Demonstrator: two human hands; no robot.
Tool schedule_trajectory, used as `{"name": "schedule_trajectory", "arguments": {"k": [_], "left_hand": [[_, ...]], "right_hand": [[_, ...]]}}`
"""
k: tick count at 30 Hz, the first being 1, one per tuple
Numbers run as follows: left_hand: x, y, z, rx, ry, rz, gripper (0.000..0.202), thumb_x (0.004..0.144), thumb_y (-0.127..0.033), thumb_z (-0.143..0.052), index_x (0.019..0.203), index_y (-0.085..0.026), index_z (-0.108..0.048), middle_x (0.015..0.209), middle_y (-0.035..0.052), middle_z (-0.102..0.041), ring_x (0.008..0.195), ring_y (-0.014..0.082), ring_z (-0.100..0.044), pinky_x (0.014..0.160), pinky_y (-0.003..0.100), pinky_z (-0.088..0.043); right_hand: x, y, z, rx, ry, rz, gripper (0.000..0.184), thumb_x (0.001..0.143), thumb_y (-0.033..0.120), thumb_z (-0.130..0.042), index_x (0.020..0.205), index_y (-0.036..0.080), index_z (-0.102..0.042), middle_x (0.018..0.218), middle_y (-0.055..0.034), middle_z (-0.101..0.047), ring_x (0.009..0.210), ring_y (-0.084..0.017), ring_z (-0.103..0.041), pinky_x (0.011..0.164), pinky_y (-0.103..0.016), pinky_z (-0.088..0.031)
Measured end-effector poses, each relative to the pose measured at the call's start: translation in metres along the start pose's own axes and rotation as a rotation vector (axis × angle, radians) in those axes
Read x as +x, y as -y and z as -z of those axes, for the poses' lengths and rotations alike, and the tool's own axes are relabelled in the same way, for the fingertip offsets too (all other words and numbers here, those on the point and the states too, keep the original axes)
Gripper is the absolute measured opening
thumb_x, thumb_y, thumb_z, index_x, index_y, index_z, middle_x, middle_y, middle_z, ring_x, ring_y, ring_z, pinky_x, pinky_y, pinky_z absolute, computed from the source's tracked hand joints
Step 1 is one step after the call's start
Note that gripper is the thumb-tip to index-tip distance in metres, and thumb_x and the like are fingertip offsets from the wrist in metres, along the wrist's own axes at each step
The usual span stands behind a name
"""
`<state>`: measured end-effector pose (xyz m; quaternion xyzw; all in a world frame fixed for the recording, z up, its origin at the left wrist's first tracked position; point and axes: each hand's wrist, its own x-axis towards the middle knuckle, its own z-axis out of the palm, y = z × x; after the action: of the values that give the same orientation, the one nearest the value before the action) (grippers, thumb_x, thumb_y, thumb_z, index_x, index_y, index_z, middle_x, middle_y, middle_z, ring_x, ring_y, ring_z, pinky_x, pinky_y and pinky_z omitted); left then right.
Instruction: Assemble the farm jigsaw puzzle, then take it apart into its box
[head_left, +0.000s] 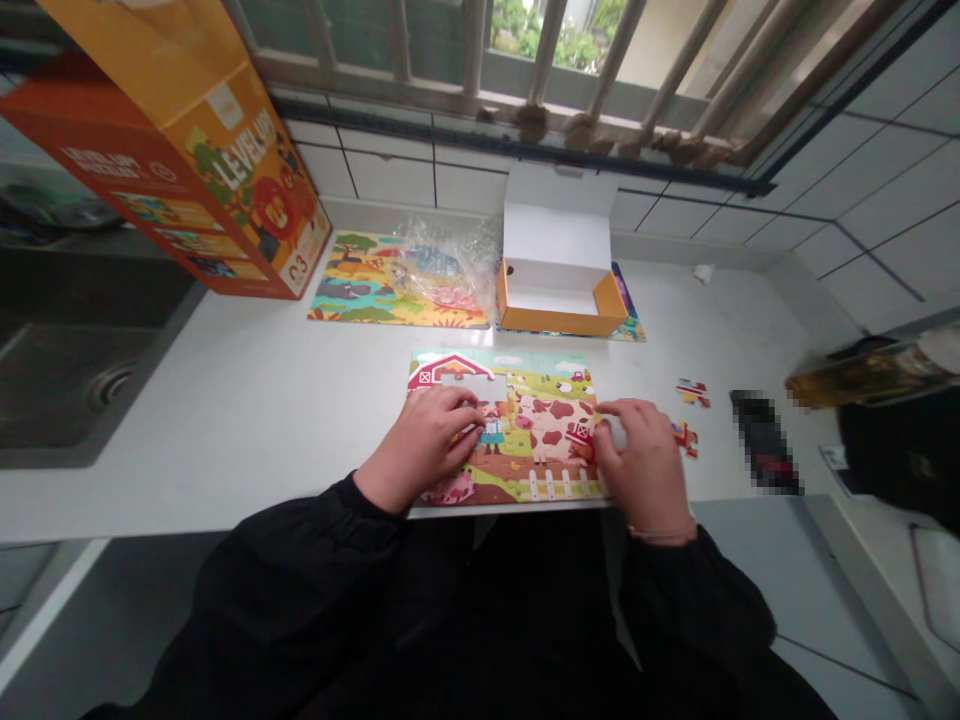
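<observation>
A farm-scene jigsaw puzzle [525, 400] with a red barn and a spotted cow lies on the white counter [247, 420] in front of me. One piece-shaped gap shows near the barn at its top left. My left hand [424, 445] rests on the puzzle's left part, fingers curled and pressing down by the small figure. My right hand [641, 460] sits at the puzzle's right edge, fingertips pinched on a red and white piece [583, 436] there. Two loose pieces [693, 392] lie just right of that hand.
An open orange and white box [559, 295] stands behind the puzzle, beside a finished animal puzzle [360, 285] with a plastic bag [450, 265] on it. A large orange puzzle box [187, 150] leans at the back left over a sink [82, 370]. A bottle [870, 375] lies far right.
</observation>
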<state>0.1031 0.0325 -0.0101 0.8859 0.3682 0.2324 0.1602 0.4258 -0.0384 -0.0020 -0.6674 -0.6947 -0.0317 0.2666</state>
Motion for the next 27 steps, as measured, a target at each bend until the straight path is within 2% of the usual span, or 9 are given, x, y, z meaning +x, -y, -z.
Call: {"name": "schedule_trajectory", "arguments": {"k": [3, 6, 8, 11, 15, 23, 25, 27], "left_hand": [[0.000, 0.001, -0.001, 0.002, -0.007, -0.006, 0.014, 0.100, -0.022, -0.067, 0.110, -0.024, -0.077, 0.130, 0.0096, -0.074, 0.120, 0.0305, -0.069, 0.106, 0.052, -0.053], [-0.001, 0.003, -0.004, 0.000, -0.019, -0.012, 0.014, 0.101, -0.023, -0.066, 0.111, -0.025, -0.076, 0.129, 0.0091, -0.075, 0.120, 0.0302, -0.069, 0.107, 0.052, -0.052], [-0.001, 0.004, -0.005, -0.001, -0.021, -0.011, 0.013, 0.101, -0.022, -0.066, 0.111, -0.025, -0.075, 0.129, 0.0088, -0.075, 0.121, 0.0301, -0.069, 0.107, 0.053, -0.052], [-0.001, 0.004, -0.005, 0.001, -0.024, -0.010, 0.012, 0.100, -0.022, -0.067, 0.110, -0.024, -0.075, 0.128, 0.0089, -0.075, 0.121, 0.0308, -0.069, 0.107, 0.053, -0.052], [-0.001, 0.002, -0.002, -0.002, -0.025, -0.013, 0.013, 0.100, -0.021, -0.066, 0.109, -0.023, -0.075, 0.128, 0.0093, -0.075, 0.119, 0.0309, -0.069, 0.106, 0.053, -0.053], [0.000, 0.000, -0.001, -0.038, -0.035, -0.007, 0.014, 0.101, -0.021, -0.065, 0.110, -0.023, -0.075, 0.127, 0.0093, -0.076, 0.119, 0.0301, -0.069, 0.106, 0.052, -0.054], [0.001, -0.002, 0.002, -0.062, -0.097, 0.022, 0.013, 0.102, -0.022, -0.063, 0.110, -0.023, -0.074, 0.123, 0.0092, -0.077, 0.118, 0.0290, -0.070, 0.106, 0.051, -0.054], [0.001, -0.003, 0.008, -0.063, -0.208, 0.107, 0.013, 0.104, -0.023, -0.061, 0.111, -0.022, -0.072, 0.119, 0.0086, -0.078, 0.116, 0.0280, -0.070, 0.106, 0.049, -0.055]], "right_hand": [[-0.007, -0.049, 0.022, -0.113, 0.025, -0.073, 0.027, 0.100, 0.027, -0.059, 0.121, 0.017, -0.072, 0.121, -0.0162, -0.076, 0.115, -0.035, -0.068, 0.105, -0.053, -0.051], [-0.016, -0.072, 0.035, -0.112, 0.073, -0.078, 0.030, 0.103, 0.036, -0.059, 0.120, 0.018, -0.075, 0.125, -0.0164, -0.076, 0.115, -0.035, -0.069, 0.106, -0.054, -0.052], [-0.021, -0.070, 0.035, -0.079, 0.121, -0.048, 0.033, 0.105, 0.043, -0.061, 0.123, 0.019, -0.075, 0.129, -0.0162, -0.075, 0.120, -0.035, -0.069, 0.109, -0.055, -0.052], [-0.026, -0.052, 0.027, 0.006, 0.206, 0.019, 0.041, 0.105, 0.050, -0.067, 0.131, 0.020, -0.074, 0.136, -0.0165, -0.072, 0.128, -0.036, -0.067, 0.114, -0.055, -0.052], [-0.023, -0.035, 0.018, 0.097, 0.300, 0.062, 0.043, 0.102, 0.051, -0.075, 0.133, 0.022, -0.073, 0.134, -0.0149, -0.073, 0.125, -0.035, -0.068, 0.112, -0.055, -0.055], [-0.013, -0.040, 0.022, 0.171, 0.324, 0.085, 0.035, 0.100, 0.049, -0.077, 0.124, 0.024, -0.073, 0.131, -0.0139, -0.073, 0.124, -0.034, -0.070, 0.110, -0.054, -0.058], [-0.012, -0.037, 0.022, 0.178, 0.317, 0.077, 0.035, 0.100, 0.050, -0.077, 0.123, 0.024, -0.072, 0.127, -0.0138, -0.074, 0.120, -0.034, -0.071, 0.106, -0.054, -0.059], [-0.011, -0.030, 0.021, 0.182, 0.311, 0.042, 0.036, 0.099, 0.050, -0.077, 0.123, 0.023, -0.071, 0.118, -0.0128, -0.077, 0.108, -0.033, -0.075, 0.095, -0.050, -0.062]]}}
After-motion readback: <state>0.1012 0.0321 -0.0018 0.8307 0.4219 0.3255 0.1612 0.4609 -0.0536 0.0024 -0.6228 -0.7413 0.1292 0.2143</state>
